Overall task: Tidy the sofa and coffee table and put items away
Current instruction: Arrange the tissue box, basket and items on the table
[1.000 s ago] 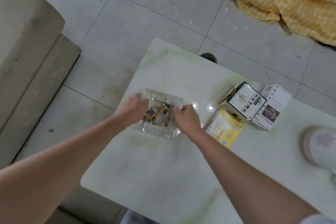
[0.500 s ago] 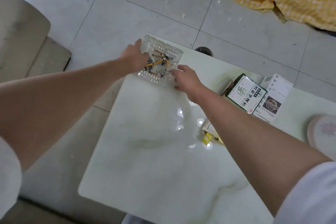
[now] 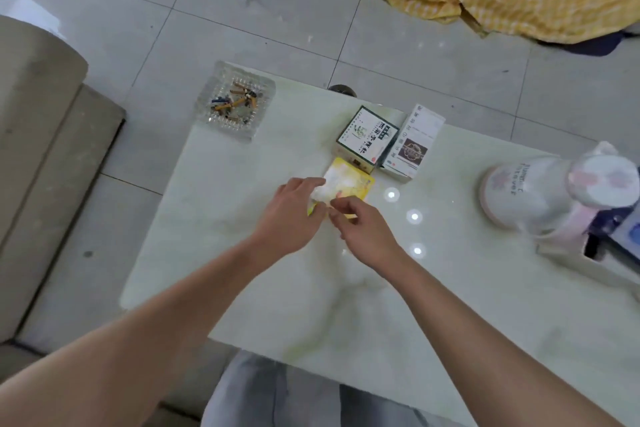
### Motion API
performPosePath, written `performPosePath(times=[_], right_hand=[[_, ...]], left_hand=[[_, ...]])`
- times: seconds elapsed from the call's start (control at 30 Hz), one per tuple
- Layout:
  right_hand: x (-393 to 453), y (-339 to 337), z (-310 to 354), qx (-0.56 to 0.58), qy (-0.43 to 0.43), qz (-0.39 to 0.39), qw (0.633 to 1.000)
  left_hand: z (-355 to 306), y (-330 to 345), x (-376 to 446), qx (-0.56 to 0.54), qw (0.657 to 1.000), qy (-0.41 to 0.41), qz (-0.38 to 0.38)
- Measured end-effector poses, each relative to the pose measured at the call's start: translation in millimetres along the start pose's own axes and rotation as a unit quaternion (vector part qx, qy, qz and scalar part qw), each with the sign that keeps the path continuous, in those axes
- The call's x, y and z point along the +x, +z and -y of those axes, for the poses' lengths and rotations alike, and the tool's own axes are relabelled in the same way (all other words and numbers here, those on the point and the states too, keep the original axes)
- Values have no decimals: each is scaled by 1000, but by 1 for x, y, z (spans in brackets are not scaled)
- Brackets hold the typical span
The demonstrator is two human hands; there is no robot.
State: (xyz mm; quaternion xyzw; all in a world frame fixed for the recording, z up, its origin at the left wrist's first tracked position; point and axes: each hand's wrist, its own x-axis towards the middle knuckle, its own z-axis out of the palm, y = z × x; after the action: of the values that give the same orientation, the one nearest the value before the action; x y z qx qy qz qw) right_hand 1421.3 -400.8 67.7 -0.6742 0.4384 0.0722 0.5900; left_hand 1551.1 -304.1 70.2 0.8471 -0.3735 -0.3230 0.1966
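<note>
Sofa (image 3: 38, 135) fills the 9 o'clock edge, beside the pale marble coffee table (image 3: 277, 288). Glass ashtray (image 3: 236, 101), full of butts, sits on the table's corner at 11 o'clock, clear of both hands. Near the centre, the left hand (image 3: 294, 215) and right hand (image 3: 363, 232) meet at a yellow packet (image 3: 349, 184) lying on the table, fingers pinching its near edge. Two upright boxes (image 3: 367, 135) stand just beyond it at 12 o'clock. A white-and-pink bottle (image 3: 540, 191) lies at 3 o'clock.

The pink-and-white container (image 3: 530, 189) reads something like "forever"; box print illegible.
</note>
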Motion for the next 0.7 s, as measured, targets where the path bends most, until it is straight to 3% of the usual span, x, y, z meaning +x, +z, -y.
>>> performPosePath(times=[0.17, 0.37, 0.7], right_hand=[[-96, -93, -26, -89, 1, -28, 996], [-231, -190, -47, -172, 2, -60, 983], [-429, -325, -107, -121, 3, -182, 976]], left_hand=[[-112, 16, -48, 9, 999, -20, 41], [-235, 29, -138, 60, 994, 51, 71], [-418, 67, -254, 163, 970, 176, 40]])
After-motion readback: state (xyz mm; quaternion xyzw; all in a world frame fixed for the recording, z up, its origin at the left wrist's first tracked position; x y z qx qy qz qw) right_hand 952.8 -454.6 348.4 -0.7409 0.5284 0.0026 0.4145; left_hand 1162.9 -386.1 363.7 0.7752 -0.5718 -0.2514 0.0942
